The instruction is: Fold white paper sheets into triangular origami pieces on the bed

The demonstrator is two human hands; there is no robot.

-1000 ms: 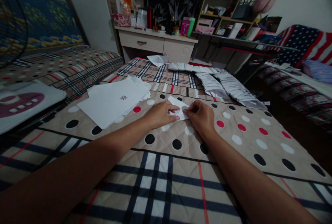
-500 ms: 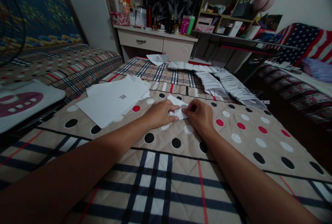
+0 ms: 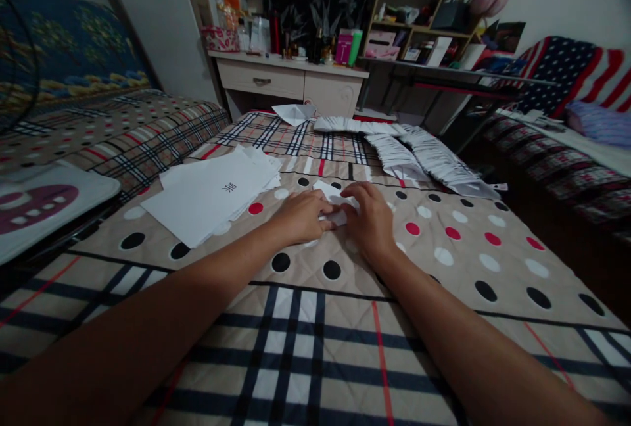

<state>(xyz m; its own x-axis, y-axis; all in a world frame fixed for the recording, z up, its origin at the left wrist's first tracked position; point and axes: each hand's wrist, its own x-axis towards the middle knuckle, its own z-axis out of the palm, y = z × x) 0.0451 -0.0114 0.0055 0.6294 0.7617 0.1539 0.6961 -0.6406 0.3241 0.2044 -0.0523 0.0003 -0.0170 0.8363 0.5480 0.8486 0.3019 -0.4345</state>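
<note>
- Left hand [image 3: 303,217] holds the small folded white paper [image 3: 329,191]; right hand [image 3: 369,222] curls over it, its grip hidden!
- Flat white paper sheets [image 3: 192,196] lie alongside, black character-like writing [image 3: 231,188] on top.

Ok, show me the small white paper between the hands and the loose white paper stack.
Small white paper [image 3: 332,193]: head view, on its uncovered far part.
Loose white paper stack [image 3: 203,196]: head view, middle of top sheet.

Patterned quilt [image 3: 345,354] beneath paper stack [image 3: 202,196], folded sheet [image 3: 325,189], paper rows [image 3: 436,158]
</note>
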